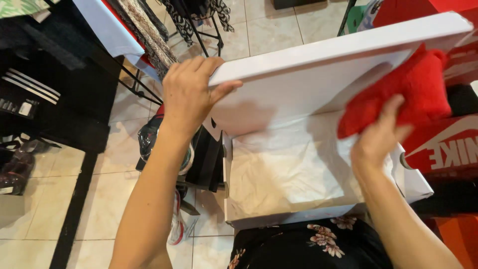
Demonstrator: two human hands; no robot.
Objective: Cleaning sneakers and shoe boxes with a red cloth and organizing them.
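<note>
Floor point(279, 30): pale glossy tiles, running under everything.
Red boxes point(448, 144): stacked at the right edge, one orange box point(460, 234) below them.
Clothes rack point(199, 30): black metal legs, patterned garments hanging at the top.
Black garment point(45, 79): at the left, with white stripes.
Shoes point(179, 219): on the floor beside a black bag point(204, 159).
Dress point(308, 244): black, floral print, bottom centre.

Single head-worn camera, looking steeply down from the wearer's eye level, close over an open white shoebox point(298, 174) resting on the lap, both forearms entering from the bottom edge, tiled floor point(114, 149) beyond at left
</note>
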